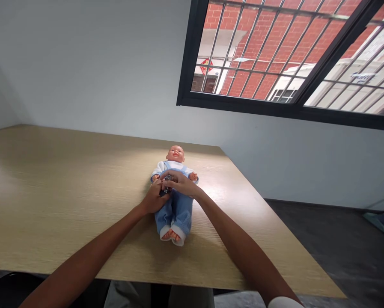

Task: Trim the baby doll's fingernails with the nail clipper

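Observation:
A baby doll (pixel 182 206) in a white top and blue denim overalls lies on its back on the wooden table (pixel 66 192), head away from me and bare feet toward me. Over its waist, my left hand (pixel 153 197) is closed around a small dark, shiny object (pixel 167 184) whose kind I cannot make out. My right hand (pixel 181 185) reaches across the doll's belly from the right, its fingers curled onto the same object. Both hands cover the doll's middle and most of the object.
The table's right edge slants down toward the dark floor (pixel 307 239). Behind the table is a pale wall (pixel 98 64) with a barred, dark-framed window (pixel 236 100) at upper right. A teal item (pixel 382 224) lies on the floor at far right.

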A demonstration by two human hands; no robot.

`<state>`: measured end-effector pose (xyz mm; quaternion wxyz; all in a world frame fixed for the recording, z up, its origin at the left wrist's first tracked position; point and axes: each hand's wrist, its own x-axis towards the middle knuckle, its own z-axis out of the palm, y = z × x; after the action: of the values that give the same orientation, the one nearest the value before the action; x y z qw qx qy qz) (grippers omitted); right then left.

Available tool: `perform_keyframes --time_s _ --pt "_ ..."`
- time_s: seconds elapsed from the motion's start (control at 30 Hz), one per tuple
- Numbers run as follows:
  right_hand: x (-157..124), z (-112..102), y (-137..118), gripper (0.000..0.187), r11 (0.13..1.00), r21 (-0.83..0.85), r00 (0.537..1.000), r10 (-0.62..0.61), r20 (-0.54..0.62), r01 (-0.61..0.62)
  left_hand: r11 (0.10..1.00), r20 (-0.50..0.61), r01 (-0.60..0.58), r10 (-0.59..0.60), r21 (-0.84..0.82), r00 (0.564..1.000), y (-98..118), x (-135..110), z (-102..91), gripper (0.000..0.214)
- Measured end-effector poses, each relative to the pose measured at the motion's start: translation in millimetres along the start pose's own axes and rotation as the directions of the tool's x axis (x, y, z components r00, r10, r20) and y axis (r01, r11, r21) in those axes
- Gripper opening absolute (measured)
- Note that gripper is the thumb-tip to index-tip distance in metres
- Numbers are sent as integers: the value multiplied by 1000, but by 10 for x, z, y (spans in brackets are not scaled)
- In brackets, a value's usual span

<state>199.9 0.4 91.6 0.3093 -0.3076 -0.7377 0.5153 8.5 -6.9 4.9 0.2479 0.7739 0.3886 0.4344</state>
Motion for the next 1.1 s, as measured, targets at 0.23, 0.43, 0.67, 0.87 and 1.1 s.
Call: perform_keyframes --time_s 0.23,0.43,0.67,0.87,1.1 --pt "4 -14 64 50 1000 -11 1000 -7 -9 7 1000 1 -1 1 22 1000 -22 -2 4 14" --pt "4 -9 71 48 1000 -5 1000 -17 -16 17 1000 10 -17 17 20 1000 10 -3 -6 11" --pt "-7 -3 35 48 1000 -2 1000 -6 -8 6 1000 16 -2 2 23 1000 2 -1 -7 11" --pt "-16 -3 8 45 1000 -10 1000 -14 -8 14 1000 25 -6 5 23 1000 18 1 -18 13" --pt "-9 -4 27 48 1000 -8 1000 -16 -7 16 999 19 -28 28 18 999 -25 -3 5 13"
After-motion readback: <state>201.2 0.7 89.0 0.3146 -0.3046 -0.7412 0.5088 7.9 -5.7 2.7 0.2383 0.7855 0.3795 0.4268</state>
